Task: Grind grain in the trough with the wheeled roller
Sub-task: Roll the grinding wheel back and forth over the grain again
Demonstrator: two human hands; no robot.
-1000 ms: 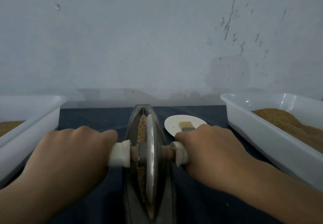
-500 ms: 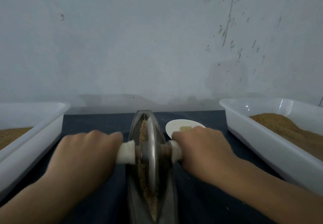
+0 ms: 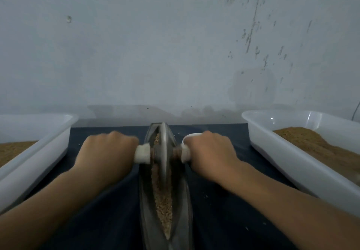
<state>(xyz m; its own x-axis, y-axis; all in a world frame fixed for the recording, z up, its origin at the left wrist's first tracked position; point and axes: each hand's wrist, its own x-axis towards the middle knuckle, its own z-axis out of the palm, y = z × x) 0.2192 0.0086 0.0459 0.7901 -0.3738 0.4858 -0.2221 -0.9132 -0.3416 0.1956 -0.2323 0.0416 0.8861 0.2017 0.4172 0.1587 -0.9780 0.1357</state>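
Observation:
A long, boat-shaped metal trough (image 3: 184, 197) runs away from me down the middle of the dark table. Brown grain (image 3: 163, 203) lies along its groove. A thin metal wheeled roller (image 3: 164, 150) stands upright in the far half of the trough, its axle ending in white-wrapped handles. My left hand (image 3: 106, 152) grips the left handle (image 3: 142, 154). My right hand (image 3: 211, 150) grips the right handle (image 3: 185, 153). Both fists hide most of the handles.
A white tub (image 3: 29, 158) with brown meal sits at the left, another white tub (image 3: 288, 152) with a brown heap at the right. A small white dish (image 3: 190, 136) peeks out behind my right hand. A pale wall rises just past the table's far edge.
Both hands have pushed the roller away from me along the trough, toward its far end. More ground grain shows in the near half. The white dish is now mostly hidden behind my right hand.

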